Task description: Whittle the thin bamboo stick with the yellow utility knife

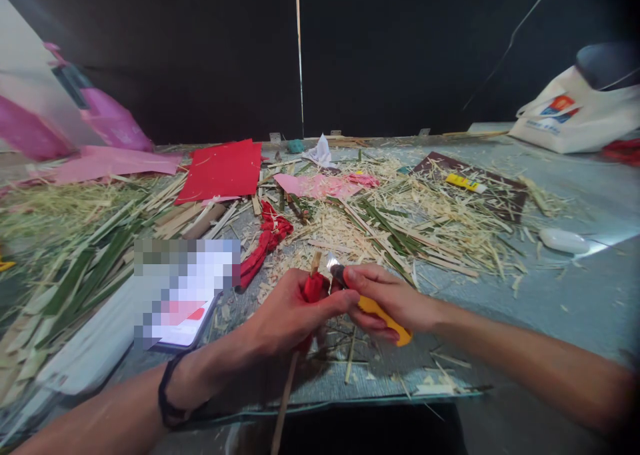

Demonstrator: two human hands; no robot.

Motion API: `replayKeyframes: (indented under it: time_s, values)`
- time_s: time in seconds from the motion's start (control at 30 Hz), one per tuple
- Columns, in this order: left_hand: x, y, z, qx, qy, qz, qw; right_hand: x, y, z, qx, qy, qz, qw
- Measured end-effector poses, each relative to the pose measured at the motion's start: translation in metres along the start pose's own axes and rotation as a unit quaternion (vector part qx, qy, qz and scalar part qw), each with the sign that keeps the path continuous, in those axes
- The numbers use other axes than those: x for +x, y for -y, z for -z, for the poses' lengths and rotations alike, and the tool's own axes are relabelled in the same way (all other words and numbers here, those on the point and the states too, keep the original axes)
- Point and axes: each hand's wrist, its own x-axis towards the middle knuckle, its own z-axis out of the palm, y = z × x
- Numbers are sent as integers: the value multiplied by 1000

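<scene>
My left hand [290, 311] is closed around a thin wooden strip [285, 401], with red cloth [314, 287] wrapped between the fingers and the wood. The strip's pale tip sticks up past the cloth, and its lower end runs down over the table edge. In my right hand [380, 295] is a utility knife [383, 318] with a yellow handle and a dark front. Its short bright blade sits just right of the strip's tip; whether they touch I cannot tell. My left thumb reaches across to the knife handle.
Wood shavings [340, 235] and split green strips cover the table. A phone [185, 308] lies at left, beside a pale board [95, 335]. Behind are a red glove [265, 238], red paper [220, 171], a glue stick [465, 182], a white mouse-shaped object [564, 241] and a tote bag [560, 118].
</scene>
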Motion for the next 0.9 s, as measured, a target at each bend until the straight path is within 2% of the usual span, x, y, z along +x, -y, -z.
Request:
replayKeyframes:
  time_s: [0.1,0.27,0.37,0.5,0.6,0.77,0.9]
  values:
    - [-1,-3,-1,15,17,13,1000,-3,3,-1,-9,36,-21,999]
    - [-4,-6,-4,3,63,-3,998,-7,10,-3,12,105,-99,989]
    - [-5,-6,-6,10,72,2,997,-7,11,-3,25,122,-129,984]
    - [-6,-8,-7,32,67,14,997,-6,10,-3,46,108,-134,984]
    - [-7,-11,-7,41,57,14,997,-7,9,-3,23,96,-134,986]
    - [-7,-11,-9,50,12,24,998,-8,7,-11,-7,13,-91,996]
    - [-6,-5,-10,26,1,24,999,-9,4,-22,1,-28,-66,997]
